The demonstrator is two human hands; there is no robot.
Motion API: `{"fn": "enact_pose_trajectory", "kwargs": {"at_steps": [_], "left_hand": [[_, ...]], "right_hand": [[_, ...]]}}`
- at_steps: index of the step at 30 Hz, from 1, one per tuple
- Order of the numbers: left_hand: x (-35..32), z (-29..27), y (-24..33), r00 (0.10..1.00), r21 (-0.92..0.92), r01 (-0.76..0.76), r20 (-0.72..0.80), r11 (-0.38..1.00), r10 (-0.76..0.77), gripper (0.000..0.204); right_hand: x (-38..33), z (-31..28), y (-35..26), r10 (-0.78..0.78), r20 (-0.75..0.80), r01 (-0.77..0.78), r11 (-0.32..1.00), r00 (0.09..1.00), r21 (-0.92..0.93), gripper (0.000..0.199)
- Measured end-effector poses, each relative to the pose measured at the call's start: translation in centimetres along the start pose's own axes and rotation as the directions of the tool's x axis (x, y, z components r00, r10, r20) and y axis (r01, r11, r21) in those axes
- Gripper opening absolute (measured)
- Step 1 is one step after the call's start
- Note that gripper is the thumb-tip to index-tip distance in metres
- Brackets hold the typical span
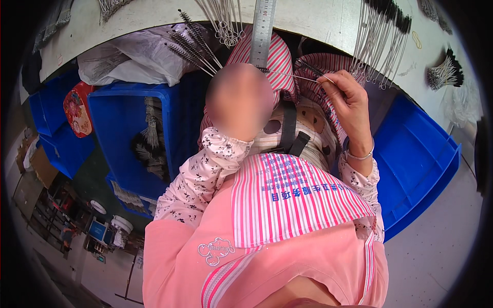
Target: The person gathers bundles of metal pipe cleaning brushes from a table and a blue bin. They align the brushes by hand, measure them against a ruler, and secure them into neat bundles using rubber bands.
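My left hand (pixel 240 105) is blurred over, its fingers hidden. A fan of thin wire brushes (pixel 194 49) with black bristle tips sticks out from it to the upper left, so it appears closed on them. My right hand (pixel 349 97) pinches a thin wire brush (pixel 292 76) between thumb and fingers. This brush's dark bristle end lies by the lower end of a steel ruler (pixel 261 38), close to my left hand. A second dark bristle tip (pixel 308 65) slants up beside my right fingers. The ruler reaches past the table edge above my lap.
On the white table (pixel 308 20) lie bunches of wire brushes, one with looped ends (pixel 226 31), another at the right (pixel 377 46). A short bundle (pixel 446 72) sits farther right. Blue bins (pixel 411 164) stand either side of me. A white plastic bag (pixel 133 56) hangs at left.
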State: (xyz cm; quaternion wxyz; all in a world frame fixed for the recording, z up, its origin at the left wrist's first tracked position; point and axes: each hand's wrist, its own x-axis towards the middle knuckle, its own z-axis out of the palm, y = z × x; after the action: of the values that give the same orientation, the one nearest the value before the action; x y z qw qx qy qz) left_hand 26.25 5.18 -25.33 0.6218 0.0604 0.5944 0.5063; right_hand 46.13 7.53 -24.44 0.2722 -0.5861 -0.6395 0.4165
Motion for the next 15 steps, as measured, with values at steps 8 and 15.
{"fn": "enact_pose_trajectory", "kwargs": {"at_steps": [8, 15], "left_hand": [[0.06, -0.03, -0.07, 1.000, -0.024, 0.003, 0.003, 1.000, -0.003, 0.028], [0.16, -0.24, -0.27, 1.000, -0.026, -0.001, 0.014, 1.000, 0.001, 0.026]], "right_hand": [[0.05, -0.01, 0.13, -0.010, 0.003, 0.010, 1.000, 1.000, -0.008, 0.010], [0.03, 0.05, -0.06, 0.020, 0.001, -0.020, 1.000, 1.000, -0.007, 0.010]]}}
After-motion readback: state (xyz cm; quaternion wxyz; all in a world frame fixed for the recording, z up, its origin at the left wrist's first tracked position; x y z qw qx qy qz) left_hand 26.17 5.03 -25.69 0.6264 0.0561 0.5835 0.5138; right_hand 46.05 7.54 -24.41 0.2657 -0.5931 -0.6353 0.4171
